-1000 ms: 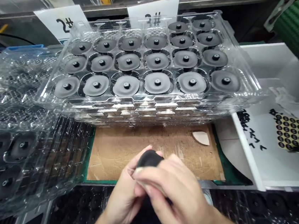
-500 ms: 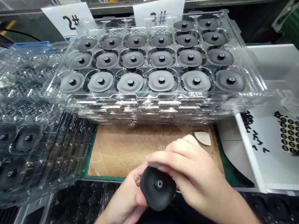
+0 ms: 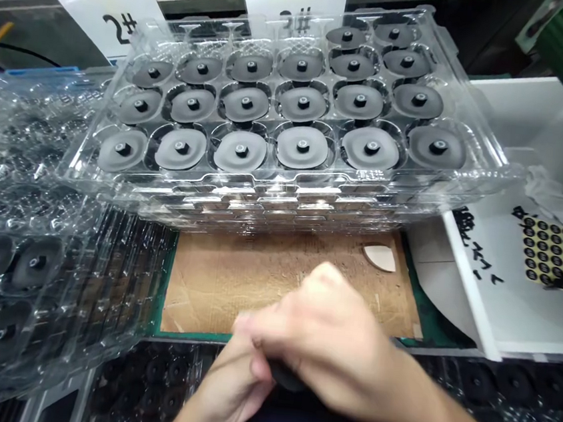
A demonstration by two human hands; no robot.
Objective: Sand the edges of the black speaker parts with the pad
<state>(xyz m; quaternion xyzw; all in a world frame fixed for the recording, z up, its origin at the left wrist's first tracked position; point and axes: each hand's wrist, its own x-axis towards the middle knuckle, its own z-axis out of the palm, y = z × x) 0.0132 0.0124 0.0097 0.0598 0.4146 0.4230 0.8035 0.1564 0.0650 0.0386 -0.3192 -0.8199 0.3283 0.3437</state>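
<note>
Low in the middle of the head view, both hands close round a black rounded part (image 3: 288, 377), mostly hidden, with only its lower dark edge showing. My left hand (image 3: 237, 374) grips it from the left, thumb bent against it. Over its top lies my right hand (image 3: 328, 343), fingers curled and slightly blurred, its fingertips meeting the left hand. Beyond the hands, a stack of clear plastic trays (image 3: 283, 194) carries rows of similar black parts (image 3: 302, 147), each with a small raised hub in the centre.
Under the hands is a cardboard sheet (image 3: 223, 285) on a green mat, with a pale curved scrap (image 3: 380, 256). More clear trays (image 3: 34, 212) are stacked at left. A white bin (image 3: 526, 324) at right holds a sheet of round black stickers (image 3: 549, 249) and black bits. Paper signs (image 3: 113, 22) stand behind.
My right hand has moved left and turned over the black part, covering its hub and face, which showed before. My left hand keeps its grip. The whole view has shifted slightly.
</note>
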